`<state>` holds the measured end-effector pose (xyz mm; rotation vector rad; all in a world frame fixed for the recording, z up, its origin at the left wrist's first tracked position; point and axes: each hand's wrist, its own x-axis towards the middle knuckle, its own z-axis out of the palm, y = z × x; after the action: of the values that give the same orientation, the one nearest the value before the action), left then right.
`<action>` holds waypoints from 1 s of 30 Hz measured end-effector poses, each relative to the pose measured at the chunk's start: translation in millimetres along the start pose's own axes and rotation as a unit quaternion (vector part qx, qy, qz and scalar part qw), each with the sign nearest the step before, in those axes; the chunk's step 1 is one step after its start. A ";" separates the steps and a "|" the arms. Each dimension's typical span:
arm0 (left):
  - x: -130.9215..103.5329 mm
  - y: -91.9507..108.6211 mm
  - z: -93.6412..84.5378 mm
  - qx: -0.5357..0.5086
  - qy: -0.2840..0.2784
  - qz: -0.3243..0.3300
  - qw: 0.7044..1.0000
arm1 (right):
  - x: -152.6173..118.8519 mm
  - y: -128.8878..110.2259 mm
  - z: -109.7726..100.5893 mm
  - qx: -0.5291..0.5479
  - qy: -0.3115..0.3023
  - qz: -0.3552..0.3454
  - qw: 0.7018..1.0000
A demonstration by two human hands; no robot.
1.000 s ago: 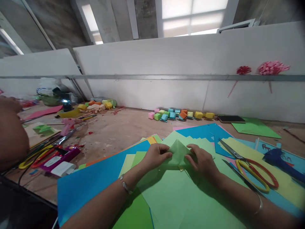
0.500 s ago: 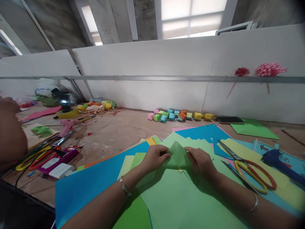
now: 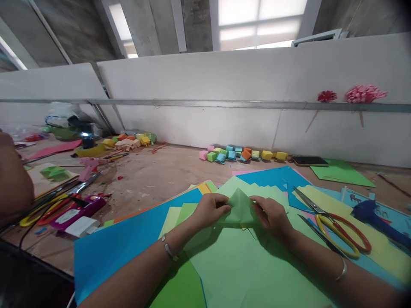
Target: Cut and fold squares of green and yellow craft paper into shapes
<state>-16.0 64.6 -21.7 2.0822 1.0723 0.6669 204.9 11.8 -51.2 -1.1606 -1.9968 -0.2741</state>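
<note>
A light green folded paper [image 3: 239,208] stands in a peaked triangular shape between my hands. My left hand [image 3: 210,209] pinches its left side between thumb and fingers. On the opposite side, my right hand [image 3: 271,216] grips the right edge, its fingertips partly hidden behind the fold. Below both hands lie stacked light green sheets [image 3: 231,265], with a blue sheet [image 3: 122,244] sticking out to the left. Scissors with red and yellow handles [image 3: 337,226] rest with blades apart on yellow paper to the right of my right hand.
Small folded paper pieces [image 3: 231,155] sit in a row along the white wall. A phone [image 3: 310,161] lies near a green sheet. A dark blue tool [image 3: 379,218] is at far right. Leftward are a pink glue gun [image 3: 88,168], a purple box [image 3: 78,211] and another person's arm [image 3: 14,179].
My hands keep nearly the same grip on the folded green paper, which has barely shifted. The other person's arm at the left edge has moved slightly left.
</note>
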 end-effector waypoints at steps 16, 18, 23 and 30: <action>-3.4 8.0 -1.3 -0.047 0.000 0.010 0.999 | -2.7 -4.9 -5.9 0.018 -0.010 0.004 1.000; -3.6 8.6 -1.6 -0.049 -0.004 0.011 0.999 | -1.5 -7.0 -9.9 0.023 -0.038 0.026 0.999; -7.1 14.5 2.5 -0.054 -0.019 0.010 0.998 | 9.4 -19.4 -24.0 0.068 -0.102 0.090 0.988; -19.8 25.9 15.1 -0.024 -0.064 0.028 0.997 | 21.5 -41.6 -33.1 0.137 -0.098 0.148 0.974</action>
<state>-3.3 31.9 -13.8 2.0891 0.9217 0.5725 183.0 -15.3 -5.7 -1.3212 -1.9170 0.2710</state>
